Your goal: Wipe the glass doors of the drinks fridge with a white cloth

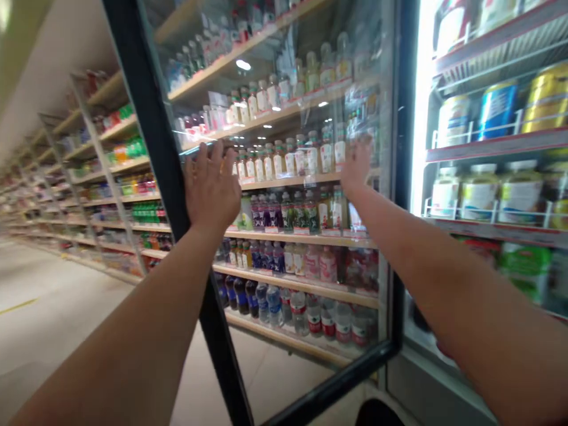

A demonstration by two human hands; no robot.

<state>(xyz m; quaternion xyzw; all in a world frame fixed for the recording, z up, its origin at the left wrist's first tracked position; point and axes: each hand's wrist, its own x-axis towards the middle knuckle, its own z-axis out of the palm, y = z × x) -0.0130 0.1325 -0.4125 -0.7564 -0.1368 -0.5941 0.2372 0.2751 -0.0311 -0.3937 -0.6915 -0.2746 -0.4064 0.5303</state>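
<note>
A glass cooler door (284,133) with a black frame stands swung outward in front of me. My left hand (210,186) lies flat against the glass near the frame's left side, with the fingers spread upward. Toward the hinge side, my right hand (357,157) is raised at the glass with its fingers stretched up. It is somewhat blurred, and I see nothing held in it. Pale streaks and reflections show on the pane around the right hand.
Through the glass, shelves of bottled drinks (266,163) are visible. On the right, the lit cooler interior holds cans (497,109) and bottles (479,189) on wire-fronted shelves. More stocked shelving (119,171) runs off to the left beside a pale floor (53,302).
</note>
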